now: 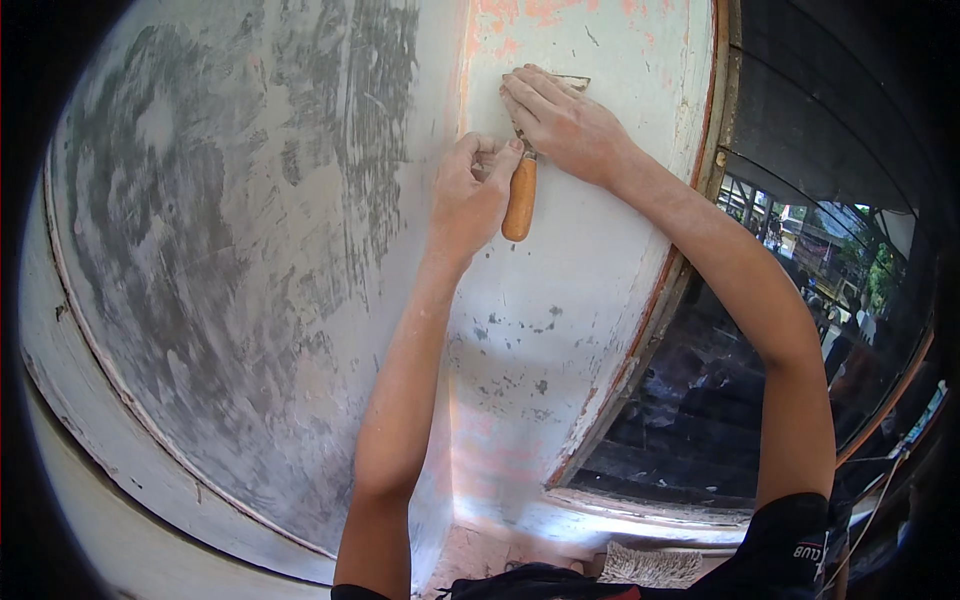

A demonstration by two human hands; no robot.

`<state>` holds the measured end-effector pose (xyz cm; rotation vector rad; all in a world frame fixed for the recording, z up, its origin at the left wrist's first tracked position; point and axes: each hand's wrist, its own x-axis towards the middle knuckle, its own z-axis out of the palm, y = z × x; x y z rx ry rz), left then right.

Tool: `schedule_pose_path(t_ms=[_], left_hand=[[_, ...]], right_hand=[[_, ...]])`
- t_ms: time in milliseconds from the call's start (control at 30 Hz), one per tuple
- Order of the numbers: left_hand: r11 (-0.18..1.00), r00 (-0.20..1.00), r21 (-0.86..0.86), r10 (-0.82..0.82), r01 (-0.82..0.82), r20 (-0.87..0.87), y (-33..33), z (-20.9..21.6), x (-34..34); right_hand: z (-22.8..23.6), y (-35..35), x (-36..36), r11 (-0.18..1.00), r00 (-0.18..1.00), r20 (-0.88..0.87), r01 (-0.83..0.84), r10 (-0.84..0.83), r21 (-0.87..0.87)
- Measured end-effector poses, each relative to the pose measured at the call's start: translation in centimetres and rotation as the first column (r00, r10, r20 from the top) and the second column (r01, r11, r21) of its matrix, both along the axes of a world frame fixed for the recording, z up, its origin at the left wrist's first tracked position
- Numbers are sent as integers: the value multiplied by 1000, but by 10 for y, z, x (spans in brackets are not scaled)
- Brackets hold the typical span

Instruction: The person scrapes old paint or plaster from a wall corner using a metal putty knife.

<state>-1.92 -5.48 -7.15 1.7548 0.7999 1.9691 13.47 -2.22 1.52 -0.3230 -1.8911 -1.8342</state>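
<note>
"Head view, right hand (570, 125) lying over the blade (573, 83) of the scraper (519, 200), thumb hidden! Is it pinching?"
"Can't tell; the straight fingers (535, 92) sit pressed together. The left hand (470, 195) is curled, thumb at the neck, its clasp unclear too."
"And the scraper?"
"Up on the pale, paint-flecked wall (600, 250), rounded wooden handle (520, 208) down, blade corner peeking out! Chalky, grey-streaked wall (250, 220) leftward; sleeves (785, 535) cut off below."

Head-worn fisheye; wearer's viewpoint; faces wall (290, 220), near
</note>
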Motion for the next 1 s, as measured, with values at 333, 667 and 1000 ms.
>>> schedule_pose_path(t_ms=[333, 667, 1000], left_hand=[[997, 995, -72, -34, 27, -98, -5, 23, -2], [937, 947, 175, 316, -301, -64, 11, 37, 14], [977, 971, 41, 211, -208, -114, 9, 50, 8]], right_hand=[[37, 18, -19, 996, 996, 4, -89, 89, 32], [62, 20, -27, 983, 990, 78, -124, 114, 138], [62, 8, -25, 1000, 999, -31, -23, 23, 12]])
